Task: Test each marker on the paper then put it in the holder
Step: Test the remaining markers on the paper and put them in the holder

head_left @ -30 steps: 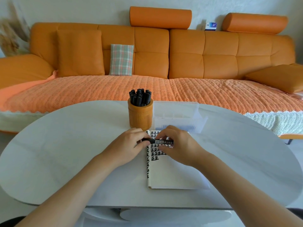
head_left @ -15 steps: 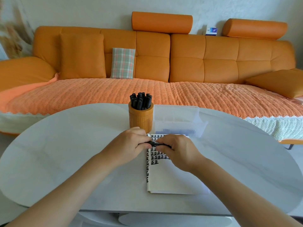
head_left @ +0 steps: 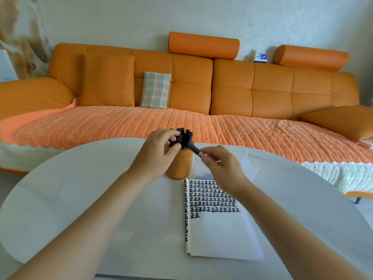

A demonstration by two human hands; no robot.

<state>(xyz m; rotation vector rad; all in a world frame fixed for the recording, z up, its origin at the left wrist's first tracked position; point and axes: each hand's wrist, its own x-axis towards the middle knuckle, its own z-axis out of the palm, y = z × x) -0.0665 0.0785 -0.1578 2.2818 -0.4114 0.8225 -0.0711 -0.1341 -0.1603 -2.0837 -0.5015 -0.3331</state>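
At the far middle of the tabletop [head_left: 80, 199], the right hand [head_left: 220, 166] pinches a black marker [head_left: 194, 149] by its end, tip slanting into the orange holder [head_left: 179, 166] w/ other markers [head_left: 184, 136]. Left hand [head_left: 159, 152] curls its fingers on those markers' tops. Paper [head_left: 222, 229], rows of black marks, lies just near of the holder.

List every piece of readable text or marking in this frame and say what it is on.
"正", handwritten again and again in black rows, on the paper.
Print on the marker label in the right hand: too blurred to read.
Print on the blue-and-white box on the sofa back: too small to read.
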